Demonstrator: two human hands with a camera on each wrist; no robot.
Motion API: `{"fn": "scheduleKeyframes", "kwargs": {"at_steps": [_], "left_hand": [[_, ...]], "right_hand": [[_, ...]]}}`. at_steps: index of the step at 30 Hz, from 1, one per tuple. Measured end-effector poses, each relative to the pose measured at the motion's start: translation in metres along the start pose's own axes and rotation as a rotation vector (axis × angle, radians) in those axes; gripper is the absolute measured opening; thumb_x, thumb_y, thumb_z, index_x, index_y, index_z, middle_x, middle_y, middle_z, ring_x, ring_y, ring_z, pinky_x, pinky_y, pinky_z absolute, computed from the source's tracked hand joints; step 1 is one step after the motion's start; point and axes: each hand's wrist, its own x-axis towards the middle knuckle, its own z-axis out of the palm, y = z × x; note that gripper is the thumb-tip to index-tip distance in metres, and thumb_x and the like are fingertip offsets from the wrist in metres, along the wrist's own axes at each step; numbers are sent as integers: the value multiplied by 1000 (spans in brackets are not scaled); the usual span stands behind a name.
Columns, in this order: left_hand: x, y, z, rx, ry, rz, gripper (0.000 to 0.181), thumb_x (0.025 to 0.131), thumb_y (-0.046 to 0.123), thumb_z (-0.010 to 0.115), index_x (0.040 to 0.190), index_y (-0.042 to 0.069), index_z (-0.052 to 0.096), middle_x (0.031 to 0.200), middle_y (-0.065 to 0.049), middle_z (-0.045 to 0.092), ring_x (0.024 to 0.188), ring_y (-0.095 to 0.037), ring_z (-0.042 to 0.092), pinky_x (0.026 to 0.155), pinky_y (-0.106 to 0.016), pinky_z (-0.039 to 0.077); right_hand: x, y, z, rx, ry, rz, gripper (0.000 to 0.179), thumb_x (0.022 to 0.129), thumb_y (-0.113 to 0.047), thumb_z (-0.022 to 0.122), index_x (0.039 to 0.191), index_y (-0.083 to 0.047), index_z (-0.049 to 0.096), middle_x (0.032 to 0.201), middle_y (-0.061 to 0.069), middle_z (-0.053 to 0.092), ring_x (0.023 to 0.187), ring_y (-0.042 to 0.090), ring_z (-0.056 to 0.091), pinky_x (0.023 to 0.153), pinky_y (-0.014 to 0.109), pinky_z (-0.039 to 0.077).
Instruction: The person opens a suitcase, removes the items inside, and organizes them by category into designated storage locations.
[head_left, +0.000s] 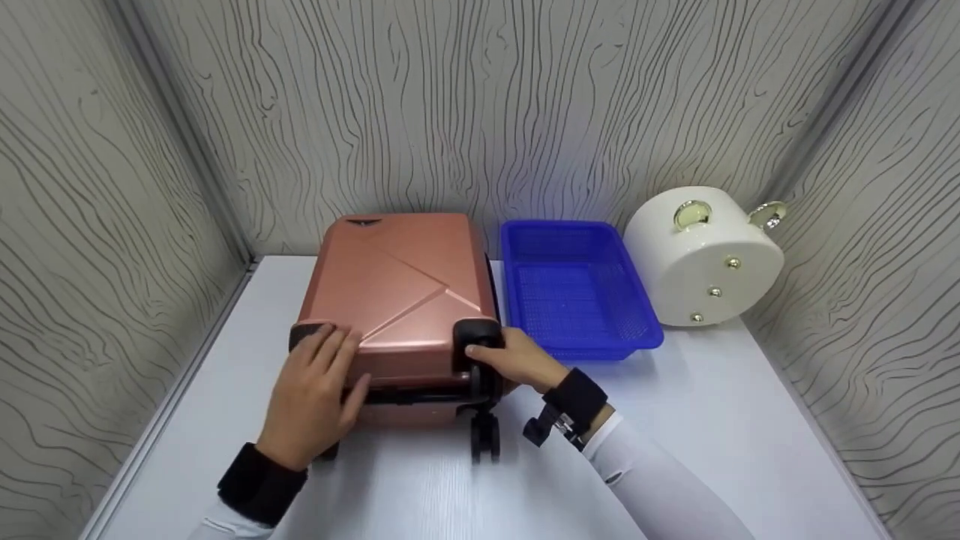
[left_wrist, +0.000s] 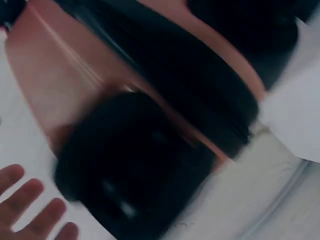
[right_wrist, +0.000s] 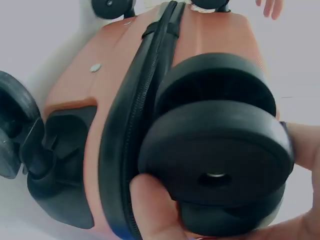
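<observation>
A rose-gold hard-shell suitcase (head_left: 405, 300) lies flat on the white table, its wheeled end toward me. My left hand (head_left: 311, 394) is at its near left corner, fingers extended over the edge by the black corner guard. In the left wrist view its fingertips (left_wrist: 35, 200) show at lower left, beside a blurred black wheel (left_wrist: 135, 160). My right hand (head_left: 525, 358) grips the near right corner at the upper black wheel (head_left: 480, 367). The right wrist view shows the thumb (right_wrist: 155, 210) curled against that wheel, beside the zipper (right_wrist: 145, 85); the other fingers are mostly hidden.
A blue plastic basket (head_left: 652, 330) stands right of the suitcase, close to its side. Farther right, a round white case (head_left: 675, 247) with gold handles and studs leans near the back corner. Wood-grain patterned panels (head_left: 450, 97) enclose the table at the back and sides.
</observation>
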Motion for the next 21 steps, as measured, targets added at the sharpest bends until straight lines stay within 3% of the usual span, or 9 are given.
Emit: {"fn": "scheduleKeyframes", "kwargs": {"at_steps": [3,6,10,14,17,21], "left_hand": [[0,13,10,46,-115,20,73,88,31,89,147,-4,62,145,-25,66,136,-49,61,110,-67,50],[-1,20,20,86,-154,35,80,84,35,93,148,-2,62,146,-24,66,136,-52,59,112,-69,48],[-1,24,32,159,-122,64,88,75,41,98,145,0,64,143,-22,68,128,-57,57,108,-76,46],[2,28,38,215,-74,40,100,67,48,101,146,1,62,141,-22,66,122,-57,54,102,-83,43],[6,30,39,255,-53,22,110,62,53,102,148,-1,59,141,-25,63,120,-58,53,100,-83,42],[11,29,38,307,-16,-6,124,57,57,104,150,-6,51,138,-30,60,119,-59,54,99,-78,44]], "right_hand": [[0,-3,2,90,30,19,46,94,-22,75,127,7,64,102,16,76,75,16,72,56,29,60],[0,-9,3,194,88,24,51,87,-11,74,130,13,60,90,8,69,69,11,63,56,22,54],[-4,-20,4,245,139,-26,62,85,0,71,141,21,53,90,8,64,69,11,58,60,21,53],[-12,-30,8,225,171,-117,67,88,2,73,148,20,50,114,23,70,80,15,63,66,24,57],[-22,-41,12,230,187,-194,66,89,1,73,149,18,51,127,31,69,82,14,64,67,23,57],[-36,-59,13,252,142,-303,68,91,-1,70,152,18,47,131,32,67,82,8,65,69,20,55]]}}
